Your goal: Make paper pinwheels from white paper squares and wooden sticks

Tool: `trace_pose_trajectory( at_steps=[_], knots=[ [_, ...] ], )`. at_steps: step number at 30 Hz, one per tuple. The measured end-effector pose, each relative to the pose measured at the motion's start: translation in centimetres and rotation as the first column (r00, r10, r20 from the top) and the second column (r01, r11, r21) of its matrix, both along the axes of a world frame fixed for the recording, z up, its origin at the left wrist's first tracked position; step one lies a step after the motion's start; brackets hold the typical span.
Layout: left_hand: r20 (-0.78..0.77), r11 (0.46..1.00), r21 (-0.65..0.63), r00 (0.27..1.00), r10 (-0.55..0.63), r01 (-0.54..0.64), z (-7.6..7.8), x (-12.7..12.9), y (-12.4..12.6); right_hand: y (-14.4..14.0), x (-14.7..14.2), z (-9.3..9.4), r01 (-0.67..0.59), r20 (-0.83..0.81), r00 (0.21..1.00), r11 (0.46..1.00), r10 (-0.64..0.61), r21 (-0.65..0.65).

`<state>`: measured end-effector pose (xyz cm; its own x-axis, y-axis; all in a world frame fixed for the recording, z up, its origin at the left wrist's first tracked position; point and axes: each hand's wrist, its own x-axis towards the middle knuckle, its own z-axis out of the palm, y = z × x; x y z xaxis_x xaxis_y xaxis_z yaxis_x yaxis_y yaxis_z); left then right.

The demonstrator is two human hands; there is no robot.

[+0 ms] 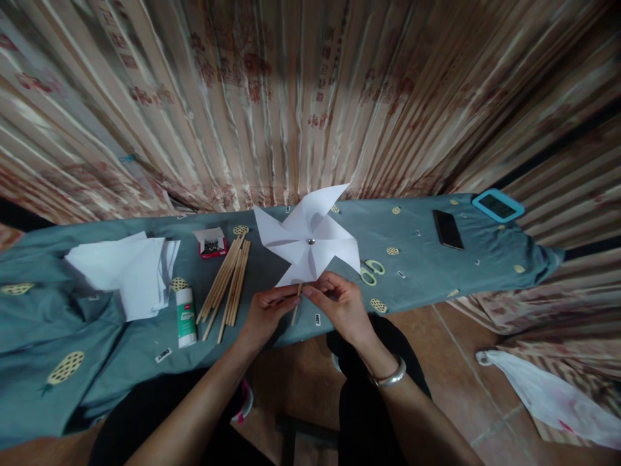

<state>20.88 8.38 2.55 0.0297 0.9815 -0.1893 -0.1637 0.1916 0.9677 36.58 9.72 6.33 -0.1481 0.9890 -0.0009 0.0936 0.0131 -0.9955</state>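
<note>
A white paper pinwheel (323, 230) faces me, with a shiny metal pin (311, 241) at its centre. Its thin wooden stick (294, 315) runs down between my hands. My left hand (266, 314) pinches the stick just under the blades. From the other side, my right hand (342, 305) is closed on the stick too, thumb against it, with a silver bangle on the wrist. Part of the stick is hidden behind the paper and fingers. Scissors (371, 272) with pale green handles lie right of the pinwheel, their blades covered by it.
On the green cloth (412, 278) at left lie stacked white paper sheets (138, 272), a glue stick (185, 317), several wooden sticks (228, 285) and a red box of pins (212, 246). A phone (447, 229) and a blue-framed clock (498, 205) rest at right. Curtains (291, 97) hang behind.
</note>
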Motion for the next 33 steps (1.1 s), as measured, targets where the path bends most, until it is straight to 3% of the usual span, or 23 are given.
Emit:
trace_pose_trajectory(
  at_steps=[6, 11, 18, 25, 29, 33],
  knots=[
    [0.111, 0.991, -0.060, 0.986, 0.126, -0.120, -0.1, 0.1, 0.2, -0.7, 0.4, -1.1, -0.163, 0.247, 0.953, 0.984, 0.174, -0.065],
    [0.163, 0.978, -0.109, 0.968, 0.192, -0.175, -0.4, 0.1, 0.3, -1.5, -0.4, -1.9, -0.245, 0.249, 0.931, 0.963, 0.266, -0.110],
    [0.215, 0.969, -0.136, 0.948, 0.234, -0.208, -0.7, 0.4, 0.4, -2.0, -1.3, -2.9, -0.190, 0.190, 0.959, 0.974, 0.210, -0.120],
    [0.275, 0.981, -0.125, 0.944, 0.180, -0.151, -0.5, 0.4, 0.1, -1.4, -0.9, -1.7, -0.129, 0.290, 0.946, 0.989, 0.144, -0.071],
    [0.210, 0.984, -0.101, 0.964, 0.163, -0.144, -0.3, 0.1, -0.1, 0.4, 1.1, -0.9, -0.088, 0.373, 0.925, 0.996, 0.075, 0.016],
    [0.136, 0.987, -0.085, 0.979, 0.150, -0.139, -0.2, -0.2, -0.2, 3.1, 5.0, -0.1, -0.063, 0.494, 0.870, 0.991, -0.004, 0.119]
  ],
)
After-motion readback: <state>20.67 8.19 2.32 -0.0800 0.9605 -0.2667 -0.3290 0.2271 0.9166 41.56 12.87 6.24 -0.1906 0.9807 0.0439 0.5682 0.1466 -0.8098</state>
